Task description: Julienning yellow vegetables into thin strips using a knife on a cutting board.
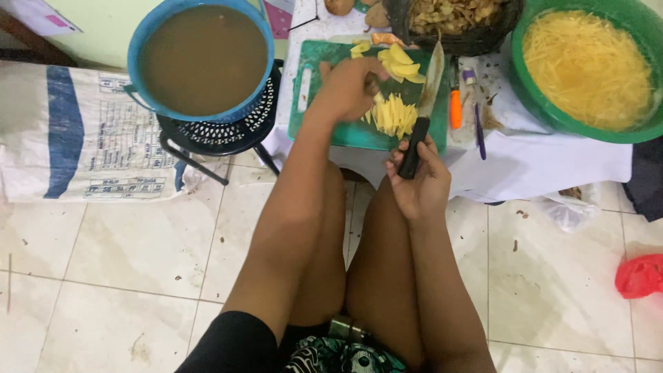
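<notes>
A green cutting board (312,103) lies on a low table covered with white cloth. My left hand (349,86) rests on the board, fingers closed over yellow potato slices (400,65). A pile of cut yellow strips (395,116) sits just right of that hand. My right hand (420,181) grips the black handle of a large knife (429,86), whose blade lies flat along the board's right side, pointing away from me.
A blue basin of brown water (204,59) stands on a black stool at the left. A green bowl of yellow strips (587,65) sits at the right, a dark basket of peelings (456,21) behind the board. An orange-handled tool (456,107), a printed sack (83,131), a red bag (639,275).
</notes>
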